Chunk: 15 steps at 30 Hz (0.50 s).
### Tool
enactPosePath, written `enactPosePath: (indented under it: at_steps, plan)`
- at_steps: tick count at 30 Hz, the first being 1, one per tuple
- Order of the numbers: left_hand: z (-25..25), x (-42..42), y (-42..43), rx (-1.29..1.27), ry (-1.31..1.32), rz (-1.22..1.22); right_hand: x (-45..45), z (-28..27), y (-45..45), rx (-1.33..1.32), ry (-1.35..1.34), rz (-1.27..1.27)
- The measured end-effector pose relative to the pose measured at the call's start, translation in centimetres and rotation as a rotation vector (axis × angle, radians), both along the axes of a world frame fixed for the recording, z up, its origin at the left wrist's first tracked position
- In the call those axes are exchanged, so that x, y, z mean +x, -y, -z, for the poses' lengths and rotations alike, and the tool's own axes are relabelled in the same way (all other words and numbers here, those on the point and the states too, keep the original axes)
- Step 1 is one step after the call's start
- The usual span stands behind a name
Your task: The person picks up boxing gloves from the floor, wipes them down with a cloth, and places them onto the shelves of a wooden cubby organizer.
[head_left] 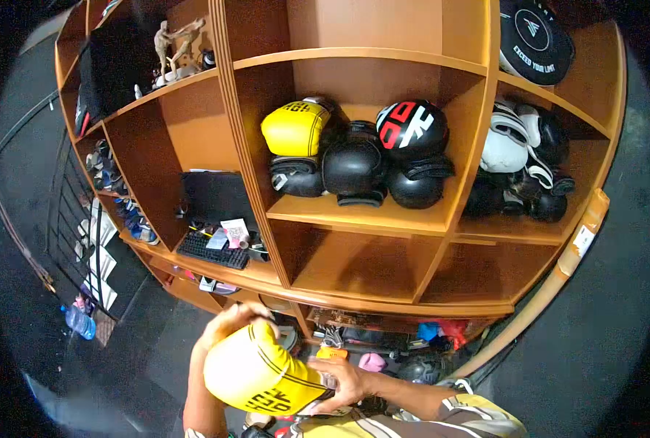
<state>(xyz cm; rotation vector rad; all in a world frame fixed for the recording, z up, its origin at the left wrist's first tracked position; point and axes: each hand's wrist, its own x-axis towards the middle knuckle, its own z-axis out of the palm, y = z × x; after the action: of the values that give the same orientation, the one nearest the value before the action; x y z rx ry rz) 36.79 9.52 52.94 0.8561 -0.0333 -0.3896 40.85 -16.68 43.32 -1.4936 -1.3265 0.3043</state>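
A yellow boxing glove (255, 369) with black lettering and black trim is held low in front of my body. My left hand (226, 326) curves round its far left side, the fingers bent over the top edge. At the cuff end, my right hand (341, 381) grips the glove from the right. On the middle shelf sits a similar yellow boxing glove (294, 129), resting on a black glove (295, 177). Beside it are more black gloves (352, 166) and a black glove with red and white marks (412, 128).
A wooden shelf unit (368, 277) stands ahead. Its right compartment holds white and black gloves (506, 146), below a round black pad (535, 44). At left are a monitor (214, 196), a keyboard (212, 250) and figurines (175, 47). A long pole (551, 288) leans at right.
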Motion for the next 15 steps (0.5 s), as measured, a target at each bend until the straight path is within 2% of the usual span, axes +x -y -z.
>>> enactPosePath:
  at_steps: [3, 5, 7, 8, 9, 10, 11, 13, 14, 15]
  plan:
    - [3.4, 1.0, -1.8, 0.491, 0.213, -0.643, 1.2, -0.8, -0.6, 0.025, -0.284, -0.084]
    - [5.4, 0.5, -2.4, 0.264, 0.231, -0.832, 2.6, -3.8, -0.7, 0.162, -0.492, 0.001]
    - [2.6, -1.4, 0.9, 0.589, 0.261, -0.901, 5.0, -3.0, -1.7, 0.382, -0.735, 0.191]
    - [2.8, -1.8, 1.8, 0.686, 0.27, -0.921, 6.6, -3.9, -2.2, 0.474, -0.759, 0.266]
    - [3.2, -1.8, 2.4, 0.727, 0.404, -0.893, 7.6, -7.3, -3.3, 0.596, -0.513, 0.359]
    - [2.9, -1.7, 2.9, 0.743, 0.452, -0.849, 8.9, -7.9, -4.0, 0.621, -0.722, 0.376]
    - [2.2, -1.2, 3.5, 0.757, 0.499, -0.806, 9.8, -8.7, -4.4, 0.631, -0.773, 0.351]
    - [-0.5, -0.6, 6.3, 1.013, 0.623, -0.923, 11.0, -9.4, -6.0, 0.68, -0.623, 0.378]
    - [-0.4, 0.0, 6.2, 1.08, 0.647, -0.887, 10.2, -10.5, -6.1, 0.671, -0.553, 0.328]
    - [-0.7, 1.0, 6.1, 1.216, 0.783, -0.892, 10.4, -9.7, -6.9, 0.64, -0.459, 0.362]
